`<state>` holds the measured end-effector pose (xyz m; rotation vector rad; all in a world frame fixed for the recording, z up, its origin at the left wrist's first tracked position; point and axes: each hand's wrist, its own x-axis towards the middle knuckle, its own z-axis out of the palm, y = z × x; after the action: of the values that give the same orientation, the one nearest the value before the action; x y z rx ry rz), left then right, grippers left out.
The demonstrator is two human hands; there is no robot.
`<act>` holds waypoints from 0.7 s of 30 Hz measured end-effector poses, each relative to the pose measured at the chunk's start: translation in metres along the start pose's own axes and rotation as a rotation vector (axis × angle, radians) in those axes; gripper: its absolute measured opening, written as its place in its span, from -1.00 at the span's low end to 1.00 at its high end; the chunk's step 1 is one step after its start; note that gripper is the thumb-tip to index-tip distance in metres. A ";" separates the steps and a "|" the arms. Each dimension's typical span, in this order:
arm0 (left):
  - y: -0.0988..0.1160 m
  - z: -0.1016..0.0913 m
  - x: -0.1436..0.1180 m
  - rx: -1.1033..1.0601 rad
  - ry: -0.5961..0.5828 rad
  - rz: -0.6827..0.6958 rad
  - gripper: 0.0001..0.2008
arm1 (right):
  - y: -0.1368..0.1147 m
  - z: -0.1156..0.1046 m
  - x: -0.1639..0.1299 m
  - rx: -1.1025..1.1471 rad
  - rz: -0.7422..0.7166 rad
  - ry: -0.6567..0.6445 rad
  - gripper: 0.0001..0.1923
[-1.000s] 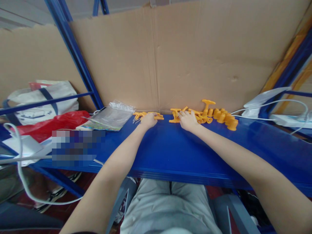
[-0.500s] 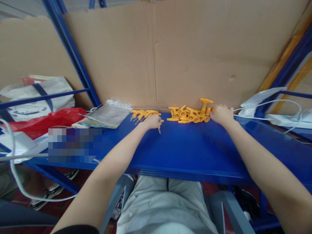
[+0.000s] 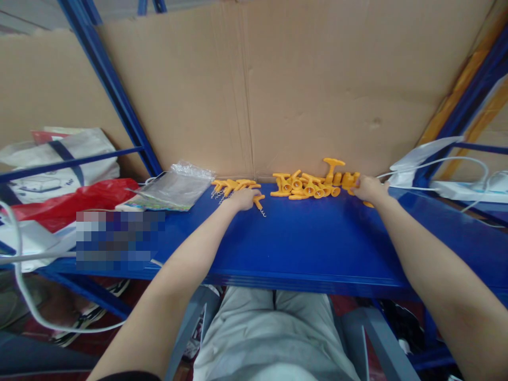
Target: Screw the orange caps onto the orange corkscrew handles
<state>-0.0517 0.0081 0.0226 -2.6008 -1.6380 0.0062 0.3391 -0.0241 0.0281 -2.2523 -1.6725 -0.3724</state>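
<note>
My left hand (image 3: pixel 246 199) is closed on a corkscrew (image 3: pixel 259 202) with a yellow T-handle, its metal spiral pointing down and to the right. Behind that hand lies a group of similar corkscrews (image 3: pixel 230 186), partly covered by it. At the right, my right hand (image 3: pixel 372 189) has its fingers curled against a yellow plastic sleeve (image 3: pixel 350 181) in a row of upright ones; its fingertips are partly hidden. Another yellow piece (image 3: pixel 368 203) shows just under this hand. Between the hands is a pile of yellow corkscrews in bell-shaped sleeves (image 3: pixel 307 186), with one standing upright (image 3: pixel 333 168).
All this rests on a blue metal shelf (image 3: pixel 293 243) backed by cardboard (image 3: pixel 317 79). Left are a clear plastic bag (image 3: pixel 177 185), a red bag (image 3: pixel 87 198) and a tote bag (image 3: pixel 91 153). White cables (image 3: pixel 472 159) and blue posts (image 3: pixel 107 79) flank the shelf.
My right hand has shifted a little right and down, uncovering several upright yellow sleeves. The corkscrew in my left hand has tilted, its spiral now slanting to the right.
</note>
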 end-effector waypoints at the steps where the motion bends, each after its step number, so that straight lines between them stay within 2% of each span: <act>1: 0.001 0.000 0.000 -0.005 0.007 0.006 -0.43 | -0.001 0.000 0.000 -0.032 0.014 -0.023 -0.82; 3: 0.001 0.001 0.001 -0.014 0.015 0.022 -0.39 | -0.004 -0.002 -0.001 -0.077 0.022 -0.053 -0.82; 6: 0.000 0.003 0.003 -0.029 0.016 0.068 -0.35 | -0.006 -0.005 -0.001 -0.059 -0.012 -0.010 -0.78; 9: -0.003 0.005 0.005 -0.067 0.029 0.120 -0.41 | -0.008 -0.008 0.002 -0.010 0.001 0.022 -0.72; 12: -0.003 0.004 0.005 -0.111 0.031 0.139 -0.49 | -0.009 -0.011 0.005 -0.011 -0.012 -0.068 -0.79; 14: 0.001 0.003 0.003 -0.131 0.027 0.155 -0.57 | -0.009 -0.011 0.005 -0.016 -0.077 -0.163 -0.90; 16: 0.005 0.002 0.002 -0.134 0.036 0.161 -0.65 | -0.008 -0.011 0.005 0.003 -0.179 -0.252 -0.88; 18: 0.010 0.001 0.001 -0.122 0.085 0.160 -0.70 | -0.008 -0.011 0.003 0.032 -0.263 -0.307 -0.80; 21: 0.015 0.001 0.001 -0.122 0.237 0.165 -0.70 | -0.010 -0.012 0.001 0.014 -0.259 -0.341 -0.83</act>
<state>-0.0380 0.0026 0.0211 -2.6926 -1.3827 -0.3884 0.3290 -0.0255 0.0404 -2.1854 -2.1388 -0.0303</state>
